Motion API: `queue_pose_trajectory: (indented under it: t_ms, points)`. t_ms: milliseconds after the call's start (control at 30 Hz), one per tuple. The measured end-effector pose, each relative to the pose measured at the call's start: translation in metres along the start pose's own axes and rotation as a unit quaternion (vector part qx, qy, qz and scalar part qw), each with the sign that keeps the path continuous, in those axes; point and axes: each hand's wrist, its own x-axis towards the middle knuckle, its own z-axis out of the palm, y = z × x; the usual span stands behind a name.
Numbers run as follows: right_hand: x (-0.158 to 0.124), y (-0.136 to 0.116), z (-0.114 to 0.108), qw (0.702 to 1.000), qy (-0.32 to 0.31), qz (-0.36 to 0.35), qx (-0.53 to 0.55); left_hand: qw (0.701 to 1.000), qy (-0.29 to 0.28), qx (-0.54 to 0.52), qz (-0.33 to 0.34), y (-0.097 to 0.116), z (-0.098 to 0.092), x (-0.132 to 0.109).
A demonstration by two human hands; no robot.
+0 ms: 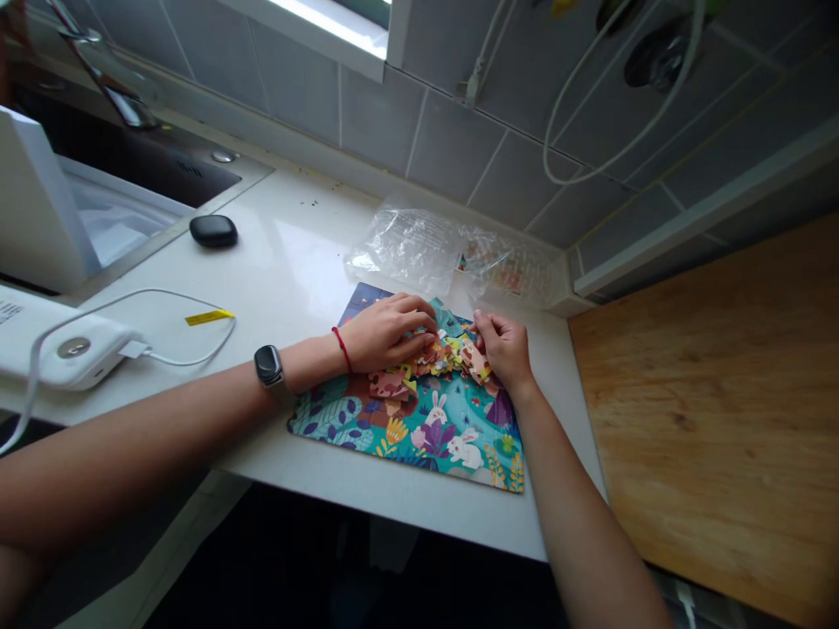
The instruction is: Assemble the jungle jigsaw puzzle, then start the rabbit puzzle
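Note:
A colourful jigsaw puzzle board (419, 428) with rabbits and plants lies on the white counter (294, 253). A heap of loose puzzle pieces (446, 358) sits on its upper middle. My left hand (386, 332), with a red string and a watch on the wrist, lies over the left side of the heap, fingers curled down onto the pieces. My right hand (502, 345) rests at the heap's right side, fingers bent and pinched together around pieces. What either hand grips is hidden.
A crumpled clear plastic bag (419, 249) lies behind the puzzle by the tiled wall. A black earbud case (213, 231) and a white device (65, 349) with cable sit left. A sink (131, 166) is far left; a wooden board (714, 402) is right.

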Motion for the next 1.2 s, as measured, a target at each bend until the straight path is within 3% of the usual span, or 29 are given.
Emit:
queue_pose_trajectory:
  t_ms: [533, 700, 833, 967, 1067, 1200]
  points:
    - [-0.013, -0.002, -0.002, 0.998, 0.014, -0.027, -0.057, 1.000, 0.003, -0.028, 0.010, -0.003, 0.003, -0.001]
    - [-0.011, -0.001, -0.005, 0.991, 0.018, -0.100, -0.088, 1.000, 0.015, -0.016, -0.017, -0.004, 0.004, -0.003]
    - [-0.015, -0.002, -0.008, 0.982, -0.077, -0.128, -0.112, 0.998, -0.026, 0.033, -0.054, -0.008, 0.007, -0.007]
    - [-0.023, -0.007, -0.005, 0.953, -0.168, -0.179, -0.176, 0.994, -0.077, 0.060, -0.056, -0.010, 0.006, -0.008]
    - [-0.026, -0.011, -0.002, 0.941, -0.194, -0.187, -0.205, 0.997, -0.063, 0.032, -0.040, -0.009, 0.003, -0.005]
    - [-0.024, -0.011, -0.002, 0.946, -0.194, -0.186, -0.184, 0.999, -0.025, -0.038, 0.001, -0.006, 0.000, -0.002]
